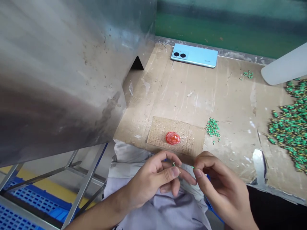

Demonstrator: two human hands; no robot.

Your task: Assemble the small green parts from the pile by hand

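Note:
My left hand (161,175) is closed in a loose pinch over my lap, with a tiny green part (173,164) showing between thumb and fingers. Close beside it, my right hand (219,185) pinches another small green piece (192,167) between thumb and forefinger; most of that piece is hidden. Just beyond both hands lies a small cardboard pad (157,129) dotted with marks. A glossy red oval blob (173,138) sits on the pad. To the pad's right is a small heap of tiny green pieces (212,127).
A large pile of green-and-yellow parts (292,124) covers the table's right side. A light blue phone (199,57) lies at the back, left of a white cylindrical object (285,64). A big metal panel (72,64) walls off the left. Blue plastic crates (48,204) are below.

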